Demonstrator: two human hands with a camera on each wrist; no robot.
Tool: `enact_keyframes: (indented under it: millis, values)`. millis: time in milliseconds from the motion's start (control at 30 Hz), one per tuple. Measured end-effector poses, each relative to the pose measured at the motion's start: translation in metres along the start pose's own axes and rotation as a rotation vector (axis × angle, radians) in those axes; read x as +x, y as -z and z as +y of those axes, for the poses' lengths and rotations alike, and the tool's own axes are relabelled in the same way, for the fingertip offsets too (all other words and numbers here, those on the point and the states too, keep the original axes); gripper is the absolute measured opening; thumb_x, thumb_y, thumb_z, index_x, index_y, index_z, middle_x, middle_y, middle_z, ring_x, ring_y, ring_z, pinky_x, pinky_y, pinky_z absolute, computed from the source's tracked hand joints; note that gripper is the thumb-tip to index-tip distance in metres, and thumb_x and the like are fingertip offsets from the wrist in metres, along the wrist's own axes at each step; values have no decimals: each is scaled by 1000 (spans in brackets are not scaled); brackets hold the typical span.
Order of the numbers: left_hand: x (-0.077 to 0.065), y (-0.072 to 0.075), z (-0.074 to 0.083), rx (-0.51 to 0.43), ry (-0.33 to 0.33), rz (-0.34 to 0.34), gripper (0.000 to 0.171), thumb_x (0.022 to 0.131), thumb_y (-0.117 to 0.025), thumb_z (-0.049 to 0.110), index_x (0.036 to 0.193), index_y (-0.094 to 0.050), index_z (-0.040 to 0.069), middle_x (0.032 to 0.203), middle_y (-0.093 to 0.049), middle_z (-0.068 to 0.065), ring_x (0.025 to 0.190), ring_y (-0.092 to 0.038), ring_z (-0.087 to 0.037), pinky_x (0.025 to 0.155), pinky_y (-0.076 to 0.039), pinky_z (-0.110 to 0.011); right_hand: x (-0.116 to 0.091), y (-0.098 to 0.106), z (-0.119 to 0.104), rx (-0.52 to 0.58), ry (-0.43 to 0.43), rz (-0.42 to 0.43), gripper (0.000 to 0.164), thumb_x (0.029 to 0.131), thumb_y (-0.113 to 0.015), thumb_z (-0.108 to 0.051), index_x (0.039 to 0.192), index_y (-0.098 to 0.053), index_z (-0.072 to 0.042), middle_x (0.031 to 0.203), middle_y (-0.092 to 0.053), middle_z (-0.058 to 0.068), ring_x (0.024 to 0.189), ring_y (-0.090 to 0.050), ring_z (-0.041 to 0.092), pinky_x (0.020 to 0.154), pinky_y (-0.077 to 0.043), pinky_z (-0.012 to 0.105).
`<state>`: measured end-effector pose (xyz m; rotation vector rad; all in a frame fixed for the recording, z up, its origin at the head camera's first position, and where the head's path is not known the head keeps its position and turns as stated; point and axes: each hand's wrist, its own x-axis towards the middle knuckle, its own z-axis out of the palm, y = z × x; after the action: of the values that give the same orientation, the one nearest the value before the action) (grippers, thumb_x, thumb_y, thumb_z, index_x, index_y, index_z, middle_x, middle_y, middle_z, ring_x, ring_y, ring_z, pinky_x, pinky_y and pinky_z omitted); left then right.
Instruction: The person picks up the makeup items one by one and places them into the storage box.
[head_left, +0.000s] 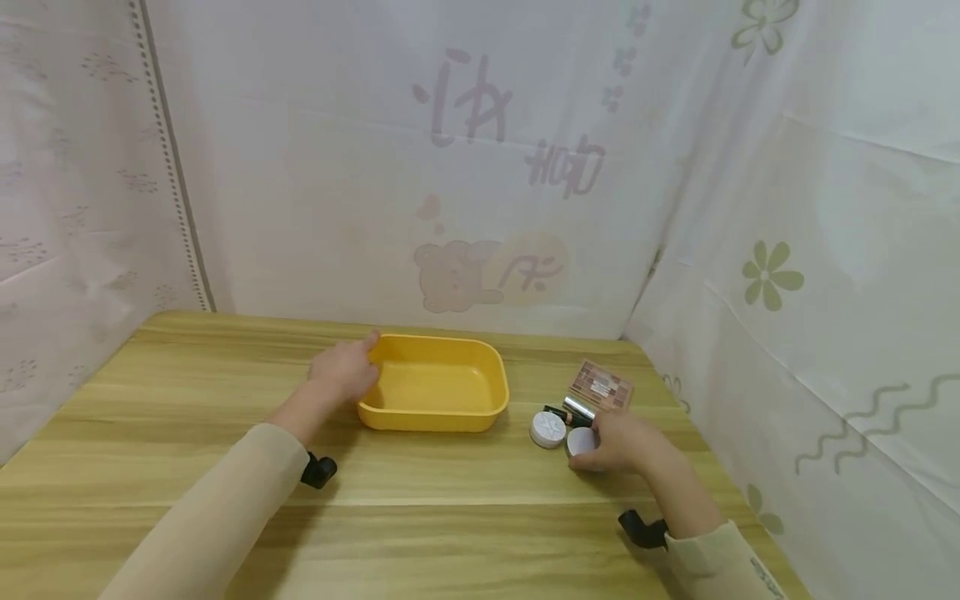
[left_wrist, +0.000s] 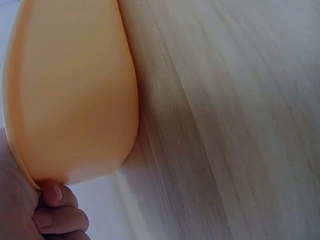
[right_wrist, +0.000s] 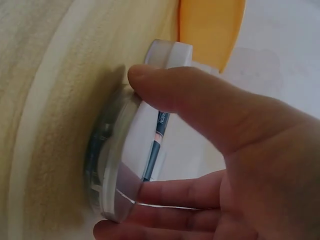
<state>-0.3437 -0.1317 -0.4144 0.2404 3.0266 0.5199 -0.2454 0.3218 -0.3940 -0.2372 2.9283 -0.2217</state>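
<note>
My left hand grips the left end of a yellow plastic basin, thumb over the rim and curled fingers outside, as the left wrist view shows. The inside of the basin is bare. At the right, my right hand holds a round, flat container with a pale lid and clear sides between thumb and fingers. The right wrist view shows this container close over the wood. Just left of it sits a round white case with an embossed lid.
Behind the right hand lie a silver tube, a small black tube and a brown-toned makeup palette. The wooden table ends at a white printed curtain along the back and sides.
</note>
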Motion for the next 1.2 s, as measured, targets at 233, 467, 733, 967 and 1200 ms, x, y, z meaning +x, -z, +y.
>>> enact_keyframes:
  millis: [233,467,733,967,1200]
  values:
    - [0,0,1,7,10,4,68,110,-48,28,175,-30,20,137,-71,-30,60,-50,-23,50,-43,-35,-2,-2,2,5,-5,8,62,76,-92,-49,106,-68,0,94,-66,5,80,-60,21,68,-51,36]
    - [-1,0,4,10,-2,7,69,108,-48,25,175,-31,18,140,-70,-30,59,-46,-22,50,-42,-35,-6,8,0,57,-7,32,65,79,-88,-45,118,-61,-1,94,-65,8,80,-61,22,66,-52,36]
    - [-2,2,2,-1,-5,7,68,110,-47,25,175,-31,17,133,-72,-31,58,-46,-22,49,-41,-35,14,23,-7,84,125,198,61,77,-89,-41,114,-61,-1,107,-63,14,94,-59,26,74,-53,38]
    - [-1,1,0,-27,-8,5,68,110,-46,24,175,-30,17,78,-65,-13,55,-36,-17,48,-37,-32,48,29,-15,141,107,186,69,85,-81,-43,134,-62,1,117,-69,13,96,-64,24,80,-56,40]
    - [2,-2,-1,-21,-3,5,68,109,-46,23,175,-30,17,83,-67,-15,55,-36,-16,48,-37,-31,73,30,-35,164,74,192,78,88,-74,-50,148,-57,-3,135,-66,17,109,-64,30,88,-58,44]
